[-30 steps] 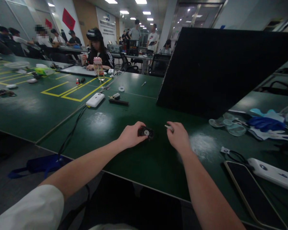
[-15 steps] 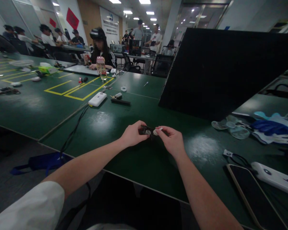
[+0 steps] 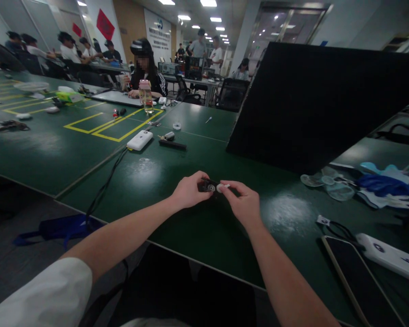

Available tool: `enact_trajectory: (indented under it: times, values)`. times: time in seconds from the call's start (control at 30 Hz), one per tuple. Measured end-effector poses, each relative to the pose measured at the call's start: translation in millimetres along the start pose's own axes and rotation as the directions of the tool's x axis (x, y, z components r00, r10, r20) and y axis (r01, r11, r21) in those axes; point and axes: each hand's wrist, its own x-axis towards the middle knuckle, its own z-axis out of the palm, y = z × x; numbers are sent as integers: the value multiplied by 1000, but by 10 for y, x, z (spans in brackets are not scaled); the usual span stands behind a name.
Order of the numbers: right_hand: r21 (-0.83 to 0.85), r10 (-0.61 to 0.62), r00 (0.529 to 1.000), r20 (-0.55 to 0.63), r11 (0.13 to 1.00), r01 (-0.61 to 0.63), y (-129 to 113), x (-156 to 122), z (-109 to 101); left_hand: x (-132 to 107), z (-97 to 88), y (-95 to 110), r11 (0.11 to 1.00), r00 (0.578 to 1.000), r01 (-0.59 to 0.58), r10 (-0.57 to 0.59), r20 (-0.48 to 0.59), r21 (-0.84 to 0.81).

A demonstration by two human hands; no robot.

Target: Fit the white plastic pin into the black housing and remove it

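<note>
1. Since a second ago the right hand (image 3: 243, 204) has closed the gap. It stood apart from the black part (image 3: 207, 185), and its fingertips now meet it. The left hand (image 3: 187, 190) has hardly shifted.
2. Nearest, at the right edge of the counter (image 3: 177, 222): a dark phone (image 3: 347, 277) lying flat, a white power bank (image 3: 391, 256) just beyond it, and a black cable loop (image 3: 334, 225) with a small tag. The marks on the bank are too small to read.
3. The left grip is closed round the black part, low over the counter, with the part's white round hub facing up.
4. The right grip is a narrow pinch, thumb and forefinger holding a small white piece (image 3: 224, 185). The piece touches the part's right side, just beside the hub.
5. Key relation: the part lies directly left of the right grip. The white piece's long axis seems to run left to right, pointing at the hub. Both hands are on the spot, the left holding the part.
6. Farther out are a second white power bank (image 3: 139, 140) with its cable, a black bar (image 3: 172, 144) and a leaning black panel (image 3: 327, 104). To the right lie blue gloves (image 3: 381, 184) and clear discs (image 3: 327, 184).
7. Far: a pink-capped bottle (image 3: 145, 96) and a seated person (image 3: 146, 72). The wall sign (image 3: 157, 34) and a red banner (image 3: 105, 25) carry writing that cannot be read.
</note>
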Motion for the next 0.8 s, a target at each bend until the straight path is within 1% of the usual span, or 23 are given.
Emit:
enact_trajectory:
  times: [0.1, 0.2, 0.27, 0.33, 0.37, 0.4, 0.43, 0.47, 0.53, 0.57, 0.6, 0.7, 0.73, 0.8]
  values:
    - [-30, -19, 998, 62, 999, 21, 2, 0, 28, 23, 16, -51, 999, 1000, 1, 0, 25, -48]
    - [-47, -39, 997, 74, 998, 43, 2, 7, 37, 45, 40, -81, 993, 998, 27, -21, 53, -112]
    - [5, -13, 997, 81, 1000, 13, 29, 29, 10, 44, 45, -60, 990, 997, 32, -22, 76, -135]
    - [155, 74, 995, 66, 984, -84, 102, 73, -56, 28, 39, -12, 991, 996, 34, -23, 86, -127]
    - [261, 139, 990, 38, 955, -144, 160, 104, -105, 16, 34, 16, 993, 996, 35, -25, 90, -115]
    - [375, 212, 977, 10, 905, -200, 233, 137, -163, 4, 29, 41, 994, 995, 37, -28, 96, -98]
    - [490, 293, 955, -36, 838, -239, 317, 171, -226, -8, 23, 60, 996, 994, 38, -29, 104, -82]
    - [577, 374, 926, -50, 767, -279, 409, 204, -290, -17, 19, 71, 997, 993, 37, -29, 115, -71]
    - [675, 484, 875, -30, 655, -339, 599, 253, -400, -27, 13, 71, 997, 991, 33, -24, 134, -65]
    - [681, 526, 850, -11, 626, -379, 685, 268, -439, -29, 13, 62, 997, 990, 33, -24, 138, -65]
    - [657, 541, 841, 7, 631, -412, 758, 276, -463, -28, 16, 49, 997, 990, 35, -26, 138, -64]
    - [587, 519, 853, 64, 671, -453, 862, 274, -458, -22, 37, 12, 998, 990, 51, -46, 131, -36]
    - [590, 514, 855, 69, 670, -450, 858, 269, -440, -19, 46, 2, 998, 991, 52, -48, 129, -25]
    - [633, 523, 850, 64, 637, -440, 812, 256, -406, -12, 53, -14, 999, 992, 40, -40, 120, 2]
